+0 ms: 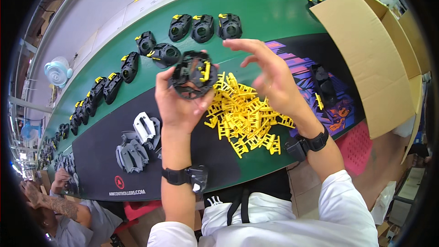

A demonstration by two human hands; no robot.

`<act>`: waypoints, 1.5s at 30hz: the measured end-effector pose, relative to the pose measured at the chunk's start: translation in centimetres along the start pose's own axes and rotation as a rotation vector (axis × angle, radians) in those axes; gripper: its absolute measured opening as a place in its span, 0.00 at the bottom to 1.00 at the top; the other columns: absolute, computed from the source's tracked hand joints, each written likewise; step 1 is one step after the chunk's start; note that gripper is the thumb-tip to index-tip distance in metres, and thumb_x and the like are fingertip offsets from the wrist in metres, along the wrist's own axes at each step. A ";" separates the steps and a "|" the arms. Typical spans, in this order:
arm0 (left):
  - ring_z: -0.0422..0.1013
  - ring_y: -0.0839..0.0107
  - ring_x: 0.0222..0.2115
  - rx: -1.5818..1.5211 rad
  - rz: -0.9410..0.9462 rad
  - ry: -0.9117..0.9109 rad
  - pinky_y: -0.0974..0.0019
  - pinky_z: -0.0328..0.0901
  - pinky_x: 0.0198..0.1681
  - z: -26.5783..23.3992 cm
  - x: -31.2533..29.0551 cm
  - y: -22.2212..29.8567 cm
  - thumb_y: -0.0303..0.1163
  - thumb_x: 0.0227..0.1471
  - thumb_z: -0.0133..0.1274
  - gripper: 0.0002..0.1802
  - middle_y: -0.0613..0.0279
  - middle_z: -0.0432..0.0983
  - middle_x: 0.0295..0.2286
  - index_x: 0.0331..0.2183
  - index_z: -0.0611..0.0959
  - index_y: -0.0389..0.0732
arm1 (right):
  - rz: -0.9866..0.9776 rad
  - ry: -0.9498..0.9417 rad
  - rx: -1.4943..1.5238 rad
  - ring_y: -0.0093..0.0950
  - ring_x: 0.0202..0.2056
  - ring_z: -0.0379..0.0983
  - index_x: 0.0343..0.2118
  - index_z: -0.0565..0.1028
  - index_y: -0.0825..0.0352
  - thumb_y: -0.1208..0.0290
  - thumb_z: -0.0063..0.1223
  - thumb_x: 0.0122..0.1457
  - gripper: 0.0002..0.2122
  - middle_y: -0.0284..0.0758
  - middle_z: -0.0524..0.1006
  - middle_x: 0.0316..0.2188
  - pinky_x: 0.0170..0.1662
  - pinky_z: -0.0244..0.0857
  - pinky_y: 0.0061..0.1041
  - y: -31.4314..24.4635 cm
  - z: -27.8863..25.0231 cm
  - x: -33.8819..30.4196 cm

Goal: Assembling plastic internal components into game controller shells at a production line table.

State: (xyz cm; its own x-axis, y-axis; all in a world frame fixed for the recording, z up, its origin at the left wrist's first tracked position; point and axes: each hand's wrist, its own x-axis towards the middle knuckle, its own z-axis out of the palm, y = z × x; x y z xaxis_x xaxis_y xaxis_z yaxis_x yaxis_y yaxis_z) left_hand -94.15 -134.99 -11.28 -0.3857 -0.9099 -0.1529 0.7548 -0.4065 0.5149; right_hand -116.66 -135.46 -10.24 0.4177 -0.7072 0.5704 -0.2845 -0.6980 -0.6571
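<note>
My left hand (176,107) is closed around a black plastic shell (185,75), shaped like a computer mouse cover, with its hollow inside turned up. A yellow clip-like part (206,71) sits along the shell's right side. To the right, my right hand (272,80) is in the air with fingers apart, slightly blurred, and nothing shows in it. Below and between the hands lies a heap of yellow plastic parts (249,116) with ladder-like bars. Another black shell (323,84) rests on the patterned mat to the right, a yellow piece (318,101) at its edge.
Black shells with yellow parts (202,28) stand in a curved row along the green table (274,4). Grey plastic pieces (132,155) lie on the black mat (96,155) at left. A cardboard box (366,59) stands at right. Another person (77,215) works at lower left.
</note>
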 end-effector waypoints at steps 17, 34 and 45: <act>0.63 0.68 0.14 -0.169 0.092 -0.005 0.72 0.59 0.13 -1.3 -0.2 0.6 0.53 0.57 0.41 0.37 0.38 0.73 0.47 0.58 0.70 0.34 | 0.507 0.104 1.888 0.44 0.70 0.46 0.69 0.51 0.70 0.28 0.29 0.61 0.48 0.50 0.50 0.69 0.68 0.48 0.48 0.5 0.2 0.2; 0.73 0.63 0.26 0.309 0.142 0.185 0.67 0.65 0.26 0.1 0.1 1.2 0.52 0.59 0.42 0.33 0.52 0.77 0.43 0.57 0.73 0.39 | 0.439 0.234 1.892 0.43 0.68 0.48 0.69 0.48 0.67 0.37 0.37 0.65 0.41 0.50 0.51 0.68 0.67 0.48 0.49 1.5 -0.1 0.3; 0.77 0.68 0.32 1.429 0.036 -0.039 0.64 0.72 0.25 4.8 13.6 -0.5 0.48 0.56 0.57 0.47 0.48 0.78 0.39 0.67 0.54 0.40 | 0.602 0.638 1.387 0.30 0.50 0.76 0.56 0.69 0.73 0.59 0.39 0.72 0.21 0.43 0.76 0.53 0.44 0.71 0.22 6.0 -1.3 -1.0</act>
State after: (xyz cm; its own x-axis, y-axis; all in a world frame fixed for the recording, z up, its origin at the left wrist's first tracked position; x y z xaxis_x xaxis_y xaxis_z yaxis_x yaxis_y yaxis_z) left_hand -102.34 -146.77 -9.58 -0.4096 -0.9055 -0.1108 -0.3996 0.0689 0.9141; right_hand -119.92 -139.09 -14.05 0.0375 -0.9982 -0.0474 0.8271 0.0576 -0.5591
